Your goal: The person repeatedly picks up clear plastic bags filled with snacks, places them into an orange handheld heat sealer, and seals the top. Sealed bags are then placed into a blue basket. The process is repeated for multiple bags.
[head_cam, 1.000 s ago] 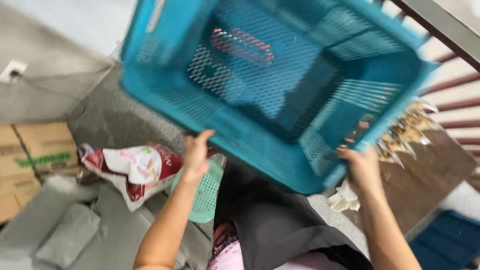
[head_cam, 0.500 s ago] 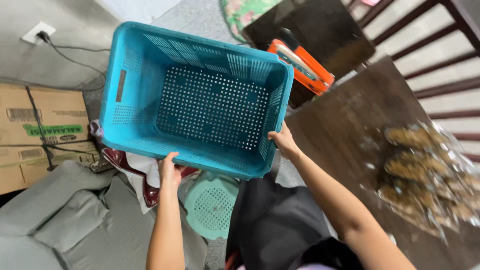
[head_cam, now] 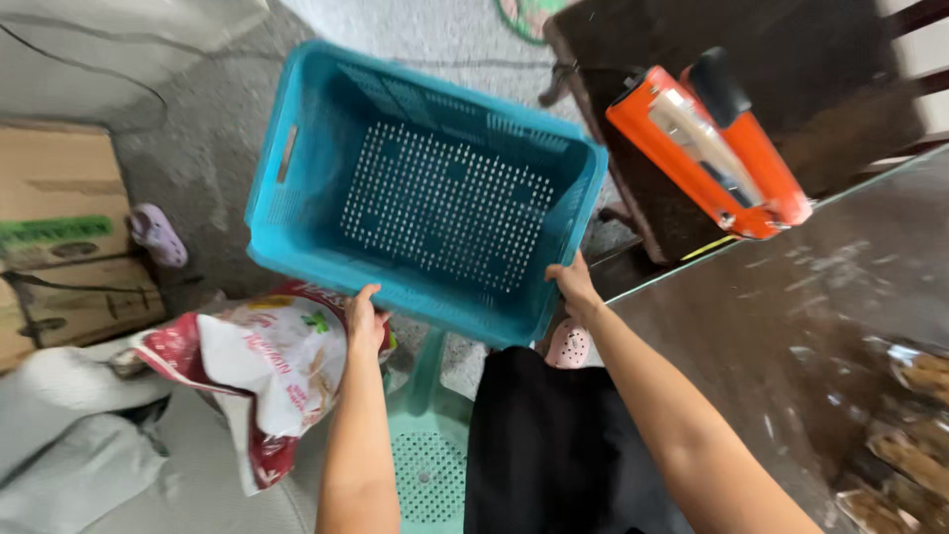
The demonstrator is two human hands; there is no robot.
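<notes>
Teal crate hangs over the floor, my left hand and right hand gripping only its near rim, so it might tip and slip from my fingers.

basket between sack left, sealer right, stool below

Red-and-white printed bag lower left, brown cardboard boxes far left, perhaps green-labelled

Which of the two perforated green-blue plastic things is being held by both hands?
The large teal basket, gripped at its near rim; the paler green stool stands below, untouched.
</notes>
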